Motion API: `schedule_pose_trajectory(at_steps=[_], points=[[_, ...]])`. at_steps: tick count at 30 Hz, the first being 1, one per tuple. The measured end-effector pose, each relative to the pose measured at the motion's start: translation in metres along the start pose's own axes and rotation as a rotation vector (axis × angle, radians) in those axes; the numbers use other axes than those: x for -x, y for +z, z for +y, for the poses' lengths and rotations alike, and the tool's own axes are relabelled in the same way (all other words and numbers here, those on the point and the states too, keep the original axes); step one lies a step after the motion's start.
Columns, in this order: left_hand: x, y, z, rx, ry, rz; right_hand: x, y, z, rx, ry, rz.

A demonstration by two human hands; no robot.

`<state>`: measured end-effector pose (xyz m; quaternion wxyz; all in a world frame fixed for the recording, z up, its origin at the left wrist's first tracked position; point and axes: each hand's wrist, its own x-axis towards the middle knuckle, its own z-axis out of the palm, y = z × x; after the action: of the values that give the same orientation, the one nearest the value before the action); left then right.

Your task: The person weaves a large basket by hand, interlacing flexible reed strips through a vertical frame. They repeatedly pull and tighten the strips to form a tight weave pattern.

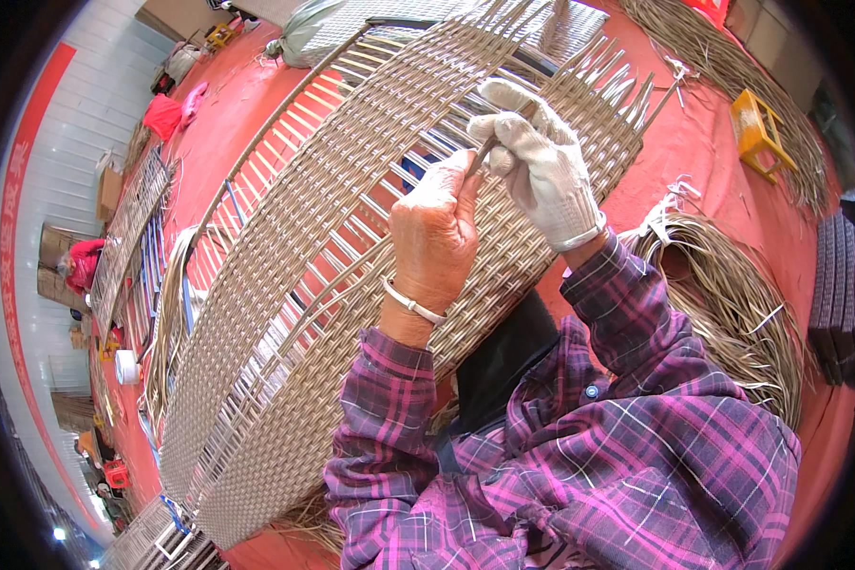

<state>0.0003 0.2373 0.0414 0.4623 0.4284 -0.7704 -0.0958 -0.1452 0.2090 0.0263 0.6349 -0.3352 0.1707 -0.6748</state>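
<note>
A large woven panel of grey-brown wicker strips point(285, 256) lies slanted across the view before me, with gaps in the weave where bare pale rods show. Over its upper right part, both hands meet at one thin brown wicker strand point(483, 154). My bare left hand point(434, 233) is closed, pinching the strand between thumb and forefinger, with a white bangle at the wrist. My right hand point(541, 166), in a white knitted glove, is curled round the same strand close by. Loose strip ends point(613, 81) stick out at the panel's upper right edge.
A coiled bundle of wicker strands point(731, 304) lies on the red floor point(698, 142) to my right. Beyond it stands a yellow stool point(760, 135). More strands point(722, 66) lie at the far right. At the far left, a person in red point(84, 264) is near another frame point(128, 223).
</note>
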Motion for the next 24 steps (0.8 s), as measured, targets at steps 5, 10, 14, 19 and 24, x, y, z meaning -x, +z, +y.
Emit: schedule_pose_trajectory(at_steps=[5,10,14,19,24], points=[[-0.003,0.003,-0.008,-0.059,-0.014,-0.011,0.003,0.003,0.0,0.134,-0.126,0.048],[-0.003,0.005,-0.003,0.086,-0.122,-0.03,0.005,0.01,0.0,0.413,-0.234,0.16],[-0.001,0.005,0.005,0.052,-0.082,-0.032,0.01,0.012,-0.007,0.523,-0.166,0.171],[0.002,0.01,-0.001,-0.197,0.127,-0.021,0.02,0.008,-0.009,0.349,-0.086,0.231],[0.012,0.005,-0.003,-0.234,0.188,0.103,0.024,0.015,-0.006,0.473,-0.204,0.117]])
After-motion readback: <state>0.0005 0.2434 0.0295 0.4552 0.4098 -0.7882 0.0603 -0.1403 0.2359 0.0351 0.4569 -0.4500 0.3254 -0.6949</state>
